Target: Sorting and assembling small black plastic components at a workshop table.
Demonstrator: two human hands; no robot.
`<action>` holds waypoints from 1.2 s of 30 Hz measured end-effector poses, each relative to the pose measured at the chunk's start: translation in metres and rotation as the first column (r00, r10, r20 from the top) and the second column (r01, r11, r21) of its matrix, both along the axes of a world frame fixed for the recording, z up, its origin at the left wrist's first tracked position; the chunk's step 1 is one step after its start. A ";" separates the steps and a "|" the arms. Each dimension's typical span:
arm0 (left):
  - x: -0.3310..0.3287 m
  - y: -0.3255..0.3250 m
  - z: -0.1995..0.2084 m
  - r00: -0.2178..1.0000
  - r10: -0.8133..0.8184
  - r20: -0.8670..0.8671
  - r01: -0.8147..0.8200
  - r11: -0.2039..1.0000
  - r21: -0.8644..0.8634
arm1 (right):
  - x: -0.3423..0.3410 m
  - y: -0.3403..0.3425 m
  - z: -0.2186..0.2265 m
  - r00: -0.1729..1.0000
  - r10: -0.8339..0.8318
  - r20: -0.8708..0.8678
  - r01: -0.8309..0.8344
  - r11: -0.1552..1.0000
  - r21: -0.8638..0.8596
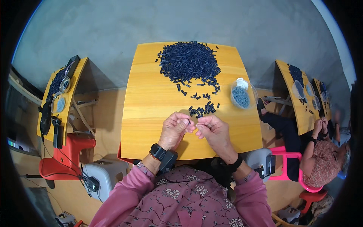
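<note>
Near the front of the yellow wooden table (151, 98), my two hands meet fingertip to fingertip. My left hand (172, 132) is closed in a pinch on a small dark cylindrical piece (188, 122). Close beside it, my right hand (215, 134) also pinches with thumb and forefinger; whatever sits between them is too small to make out. Just beyond my fingertips lies a loose cluster of similar dark pieces (204, 109). A large heap of dark navy cylindrical pieces (189, 62) covers the far part of the table, with several strays in front of it.
A clear round bowl (255, 103) holds small blue-grey bits (240, 97) and something white, at the table's right side. Another table (81, 77) with more pieces stands left, above a red stool (68, 155). On the right, a person (323, 162) sits by a further table (302, 98).
</note>
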State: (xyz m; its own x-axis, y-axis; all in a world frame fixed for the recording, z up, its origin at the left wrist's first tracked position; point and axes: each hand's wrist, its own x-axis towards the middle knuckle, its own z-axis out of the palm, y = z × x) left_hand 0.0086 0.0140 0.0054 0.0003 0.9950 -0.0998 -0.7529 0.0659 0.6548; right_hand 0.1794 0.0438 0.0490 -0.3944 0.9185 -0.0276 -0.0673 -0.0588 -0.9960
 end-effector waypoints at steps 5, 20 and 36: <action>-0.002 -0.001 -0.015 0.924 0.044 -0.379 0.008 0.991 0.133 | -0.004 0.000 0.004 0.997 0.020 0.076 -0.027 0.995 0.099; 0.001 -0.001 -0.009 0.890 0.009 -0.456 0.060 0.989 0.136 | 0.002 0.010 0.022 0.928 -0.027 0.371 -0.172 0.853 0.492; 0.001 -0.001 -0.010 0.897 -0.023 -0.441 0.082 0.990 0.116 | 0.005 0.022 0.046 0.830 0.061 0.554 -0.492 0.545 0.678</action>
State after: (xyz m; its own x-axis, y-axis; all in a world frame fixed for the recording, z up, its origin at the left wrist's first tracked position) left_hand 0.0094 0.0126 -0.0048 0.0387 0.9989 0.0261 -0.3858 -0.0092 0.9225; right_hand 0.1841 0.0654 0.0953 -0.7724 0.5002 0.3913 0.2331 0.7964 -0.5580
